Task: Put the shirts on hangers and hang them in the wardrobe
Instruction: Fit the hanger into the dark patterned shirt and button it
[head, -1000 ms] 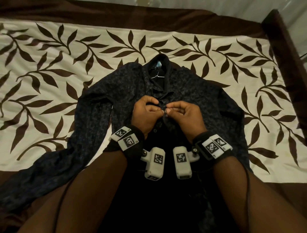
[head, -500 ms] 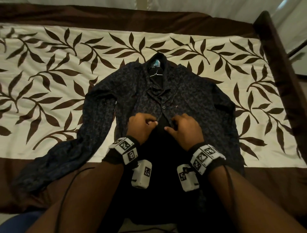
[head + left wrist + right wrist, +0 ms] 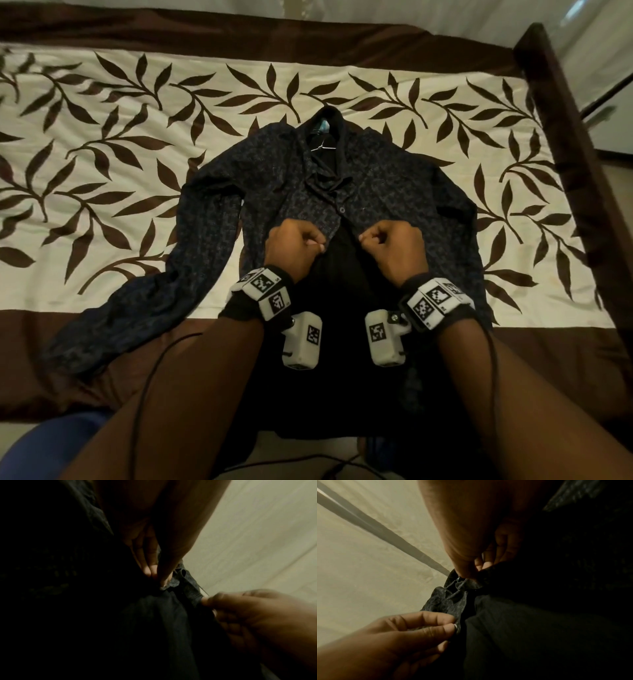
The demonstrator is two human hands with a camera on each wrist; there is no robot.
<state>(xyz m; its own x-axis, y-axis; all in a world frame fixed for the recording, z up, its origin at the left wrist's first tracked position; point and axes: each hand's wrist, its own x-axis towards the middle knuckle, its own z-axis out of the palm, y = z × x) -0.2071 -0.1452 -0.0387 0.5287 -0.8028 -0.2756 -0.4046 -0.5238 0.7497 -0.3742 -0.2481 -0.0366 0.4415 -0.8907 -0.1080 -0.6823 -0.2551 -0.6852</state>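
A dark patterned long-sleeved shirt lies face up on the bed, collar away from me. A thin wire hanger shows inside its collar. Near the collar the front is closed; below one button it gapes open. My left hand pinches the left front edge of the shirt between thumb and fingers. My right hand pinches the right front edge. The two hands sit a short way apart at mid-chest height of the shirt. The shirt's lower part is dark and hard to make out.
The bedspread is cream with brown leaves and a brown border. A dark wooden bed frame runs along the right side. The shirt's left sleeve stretches toward the near left edge. Cables hang from my wrists.
Both hands have moved down the shirt front from the upper buttons toward me and have drawn apart, each now holding its own front edge.
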